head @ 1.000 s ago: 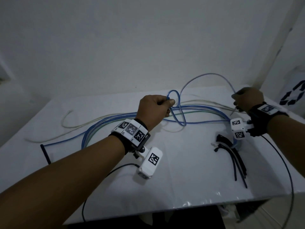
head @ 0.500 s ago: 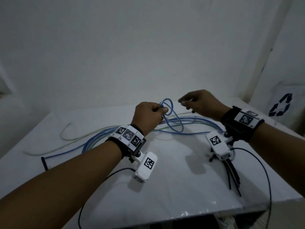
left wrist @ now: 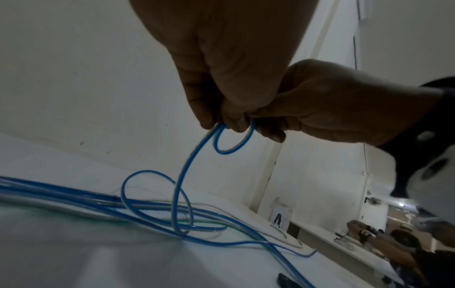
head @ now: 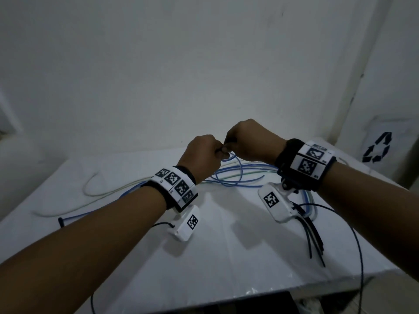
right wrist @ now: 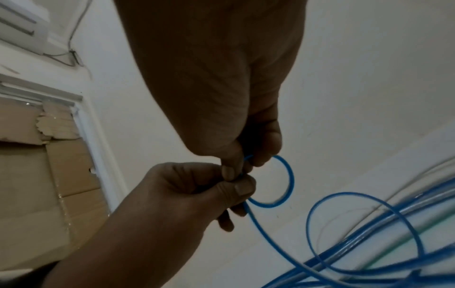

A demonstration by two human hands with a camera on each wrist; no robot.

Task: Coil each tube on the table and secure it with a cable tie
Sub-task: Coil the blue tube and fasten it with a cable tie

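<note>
i see left hand and right hand meeting above table, both pinching small loop of blue tube. fingertips hide tube end. cable ties half hidden behind right wrist camera.

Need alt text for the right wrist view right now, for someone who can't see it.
Both hands meet and pinch a small loop of blue tube: right hand from above, left hand from below left. More blue and pale tubes lie on the white table.
</note>
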